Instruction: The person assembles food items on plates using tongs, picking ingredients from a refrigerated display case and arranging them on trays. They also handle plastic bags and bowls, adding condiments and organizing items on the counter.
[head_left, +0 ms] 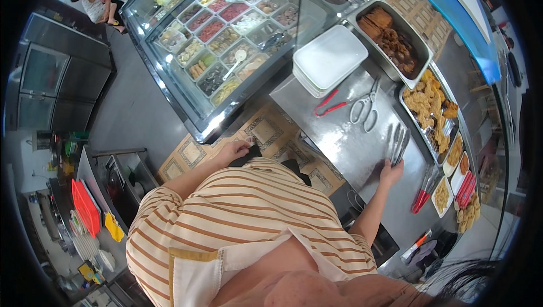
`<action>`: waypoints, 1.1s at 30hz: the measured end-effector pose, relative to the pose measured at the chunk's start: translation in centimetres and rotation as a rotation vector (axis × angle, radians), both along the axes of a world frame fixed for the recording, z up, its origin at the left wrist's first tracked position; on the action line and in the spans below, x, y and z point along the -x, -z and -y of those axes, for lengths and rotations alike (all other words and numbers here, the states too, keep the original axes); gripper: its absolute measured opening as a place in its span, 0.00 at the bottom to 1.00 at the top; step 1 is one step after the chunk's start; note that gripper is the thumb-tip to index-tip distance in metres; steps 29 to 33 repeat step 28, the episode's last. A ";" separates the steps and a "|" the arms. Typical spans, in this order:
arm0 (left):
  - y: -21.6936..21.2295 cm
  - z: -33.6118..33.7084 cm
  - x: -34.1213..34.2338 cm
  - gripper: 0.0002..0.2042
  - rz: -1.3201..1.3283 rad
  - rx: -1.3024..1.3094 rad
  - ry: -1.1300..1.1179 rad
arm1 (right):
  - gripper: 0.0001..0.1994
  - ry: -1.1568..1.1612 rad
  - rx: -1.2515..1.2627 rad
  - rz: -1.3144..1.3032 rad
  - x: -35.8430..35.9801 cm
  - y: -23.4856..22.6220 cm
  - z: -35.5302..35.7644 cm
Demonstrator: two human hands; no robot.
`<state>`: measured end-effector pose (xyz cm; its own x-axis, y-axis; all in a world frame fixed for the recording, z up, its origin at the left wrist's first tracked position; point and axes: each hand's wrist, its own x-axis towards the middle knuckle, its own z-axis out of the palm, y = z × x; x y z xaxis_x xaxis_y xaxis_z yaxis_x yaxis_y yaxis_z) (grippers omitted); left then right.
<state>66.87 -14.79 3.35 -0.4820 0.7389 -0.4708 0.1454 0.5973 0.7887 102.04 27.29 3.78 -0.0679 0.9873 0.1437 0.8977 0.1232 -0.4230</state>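
Observation:
My right hand (391, 171) is closed around the handle end of metal tongs (399, 144), held over the steel counter (339, 151). Beyond them on the counter lie white-handled scissors (365, 109) and red-handled tongs (331, 104), which are apart from my hand. Red-tipped clear tongs (425, 194) rest to its right, beside a small white tray of food (442, 196). In front of my waist, next to dark cloth, my left hand (235, 151) has its fingers curled together. Whether anything small is inside them is hidden.
A glass-fronted display case (210, 112) with several food trays stands ahead. White lids (328, 61) are stacked at the counter's back. Deep-steel-pan meat (390, 41) and fried pieces (427, 112) line the right side. A red tray (86, 208) is at left; a person (99, 7) sits far left.

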 end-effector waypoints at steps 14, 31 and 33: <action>-1.0 -5.2 25.4 0.06 -0.858 -0.667 0.101 | 0.20 0.098 -0.067 -0.630 15.3 -0.6 19.4; 4.6 -13.4 39.7 0.26 -1.006 -0.626 0.523 | 0.24 0.207 0.170 -0.447 31.2 -0.1 43.1; 4.6 -13.4 39.7 0.26 -1.006 -0.626 0.523 | 0.24 0.207 0.170 -0.447 31.2 -0.1 43.1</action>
